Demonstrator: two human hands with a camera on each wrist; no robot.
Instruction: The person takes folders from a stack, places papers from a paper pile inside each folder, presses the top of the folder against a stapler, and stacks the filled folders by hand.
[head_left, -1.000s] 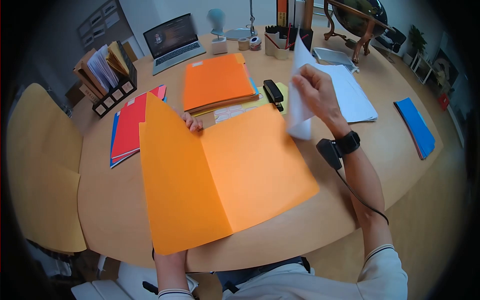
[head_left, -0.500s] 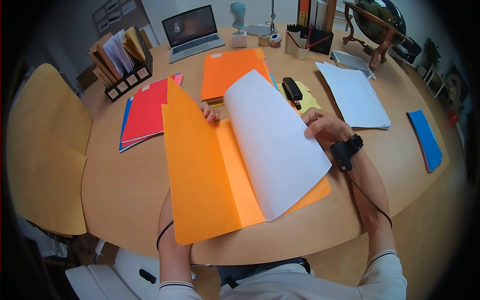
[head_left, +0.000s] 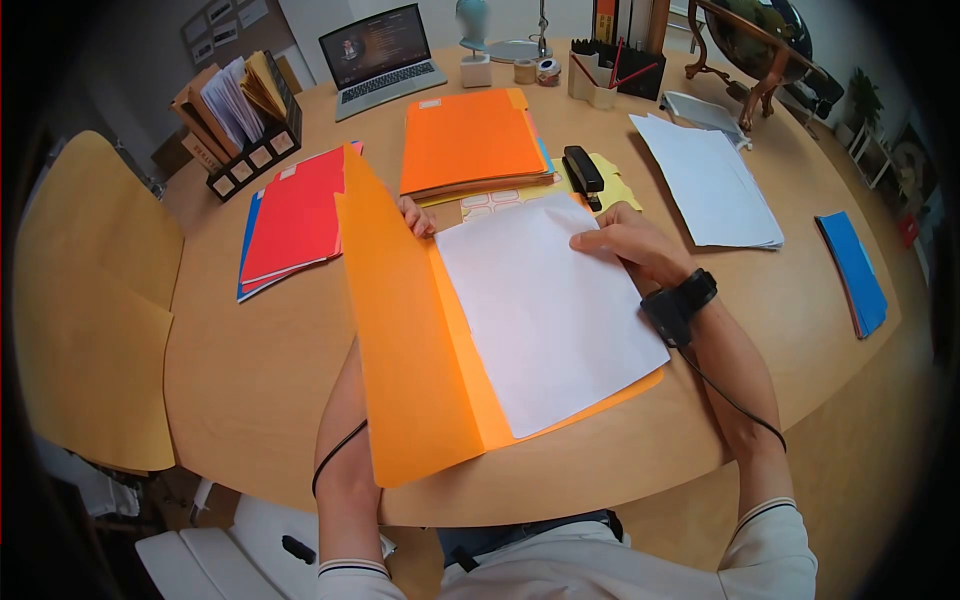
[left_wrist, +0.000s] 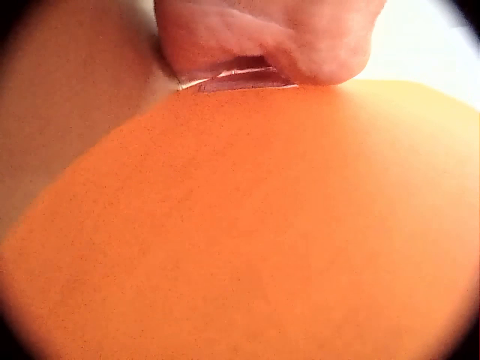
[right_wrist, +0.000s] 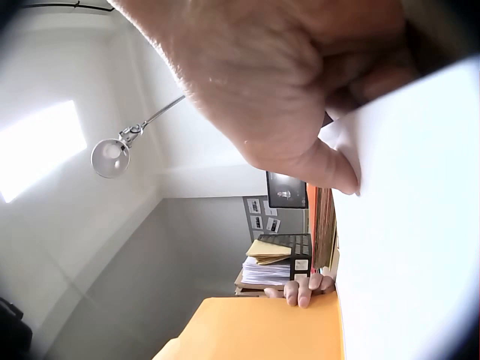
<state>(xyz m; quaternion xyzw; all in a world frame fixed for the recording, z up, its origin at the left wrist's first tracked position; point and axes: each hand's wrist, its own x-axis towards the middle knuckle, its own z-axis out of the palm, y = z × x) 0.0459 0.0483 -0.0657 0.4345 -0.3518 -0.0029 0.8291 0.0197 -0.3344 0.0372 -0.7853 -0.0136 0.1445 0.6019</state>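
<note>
An orange-yellow folder (head_left: pixel 410 350) stands open in front of me, its left cover raised. My left hand (head_left: pixel 415 217) grips it at the far edge near the fold; the forearm passes behind the cover. In the left wrist view that hand (left_wrist: pixel 262 37) curls over the folder's edge. White paper (head_left: pixel 550 320) lies over the right inner side of the folder. My right hand (head_left: pixel 640 245) pinches the paper's right edge, thumb on top and fingers below. The right wrist view shows the thumb of the right hand (right_wrist: pixel 277 90) pressing into the paper (right_wrist: pixel 412 225).
Beyond the folder lie a stack of orange folders (head_left: pixel 475 140), a black stapler (head_left: pixel 583 178) and a label sheet (head_left: pixel 490 202). Red folders (head_left: pixel 295 220) are at left, white sheets (head_left: pixel 710 185) and a blue bundle (head_left: pixel 852 275) at right. A laptop (head_left: pixel 380 60) stands behind.
My right hand has brought the white paper from the right over the open folder, and the curled sheet now lies flatter. My left hand keeps its grip on the folder.
</note>
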